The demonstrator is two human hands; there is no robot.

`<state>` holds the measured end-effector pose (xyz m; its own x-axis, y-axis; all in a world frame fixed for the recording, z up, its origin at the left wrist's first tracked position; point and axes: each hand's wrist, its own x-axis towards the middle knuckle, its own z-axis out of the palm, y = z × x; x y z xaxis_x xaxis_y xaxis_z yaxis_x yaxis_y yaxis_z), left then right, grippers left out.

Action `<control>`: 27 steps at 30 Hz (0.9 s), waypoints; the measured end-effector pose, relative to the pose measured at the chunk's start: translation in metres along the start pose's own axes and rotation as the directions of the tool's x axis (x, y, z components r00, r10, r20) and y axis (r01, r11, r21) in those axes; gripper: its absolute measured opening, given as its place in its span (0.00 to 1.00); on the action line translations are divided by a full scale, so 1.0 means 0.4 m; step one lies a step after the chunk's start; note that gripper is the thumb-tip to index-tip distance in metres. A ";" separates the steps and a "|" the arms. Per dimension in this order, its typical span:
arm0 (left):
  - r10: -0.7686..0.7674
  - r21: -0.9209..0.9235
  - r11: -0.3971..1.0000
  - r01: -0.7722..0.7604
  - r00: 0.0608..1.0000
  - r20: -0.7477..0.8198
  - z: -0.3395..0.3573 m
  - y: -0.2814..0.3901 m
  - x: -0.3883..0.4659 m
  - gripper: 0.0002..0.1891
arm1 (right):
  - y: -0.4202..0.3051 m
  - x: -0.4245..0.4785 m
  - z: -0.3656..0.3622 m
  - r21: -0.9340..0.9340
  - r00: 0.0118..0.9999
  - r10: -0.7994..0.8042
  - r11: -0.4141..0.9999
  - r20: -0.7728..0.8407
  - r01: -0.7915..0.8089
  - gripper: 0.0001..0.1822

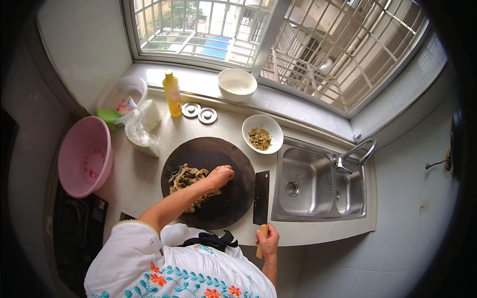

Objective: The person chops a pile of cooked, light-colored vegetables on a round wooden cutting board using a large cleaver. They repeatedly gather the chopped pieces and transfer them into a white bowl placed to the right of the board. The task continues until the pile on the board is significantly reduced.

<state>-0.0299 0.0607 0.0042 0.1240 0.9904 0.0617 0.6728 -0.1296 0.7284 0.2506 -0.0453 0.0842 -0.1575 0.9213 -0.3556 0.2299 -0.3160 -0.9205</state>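
Note:
My right hand grips the wooden handle of a cleaver, whose broad dark blade points away from me past the right edge of a round cutting board. Over the board's middle is my left hand, its fingers curled downward; whether they hold something is hidden. A heap of limp, yellowish-green leafy vegetable covers the board's left part, some of it behind my left forearm. Beyond the board's upper right edge, a white bowl contains a chopped greenish-brown food.
A stainless steel double sink with a faucet lies to the right. Leftward are a pink basin and a plastic bag. A yellow bottle, two metal discs and another white bowl line the back.

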 end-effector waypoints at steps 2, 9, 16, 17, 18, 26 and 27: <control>0.035 0.040 0.999 -0.035 0.999 0.006 0.002 0.000 0.004 0.02 | 0.002 -0.004 0.003 -0.009 1.000 -0.016 1.000 -0.007 0.016 0.05; -0.041 0.183 0.981 0.061 0.993 -0.110 0.039 0.005 0.006 0.03 | 0.016 -0.012 0.019 -0.102 0.998 -0.059 0.993 0.006 0.060 0.11; 0.120 0.407 0.905 -0.128 0.992 0.045 0.052 0.025 0.048 0.03 | 0.018 0.004 0.023 -0.221 0.996 -0.091 0.971 -0.007 0.088 0.17; 0.117 0.387 0.911 -0.142 0.989 0.087 0.046 0.018 0.051 0.03 | 0.018 0.006 0.025 -0.233 0.995 -0.098 0.968 -0.014 0.092 0.17; 0.118 0.368 0.916 -0.158 0.985 0.130 0.037 0.012 0.055 0.03 | 0.018 0.007 0.024 -0.243 0.994 -0.106 0.965 -0.022 0.098 0.17; 0.201 -0.084 0.979 -0.185 0.947 0.250 -0.014 0.056 -0.104 0.02 | 0.050 -0.026 -0.015 -0.261 0.989 -0.109 0.962 -0.103 0.079 0.17; 0.190 -0.070 0.981 -0.178 0.949 0.250 -0.008 0.056 -0.113 0.02 | 0.032 -0.034 -0.018 -0.229 0.993 -0.054 0.973 -0.101 0.030 0.17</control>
<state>-0.0226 0.0131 0.0200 0.4280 0.9034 0.0266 0.5870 -0.3003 0.7518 0.2625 -0.0603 0.0785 -0.0720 0.9553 -0.2868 0.4393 -0.2277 -0.8690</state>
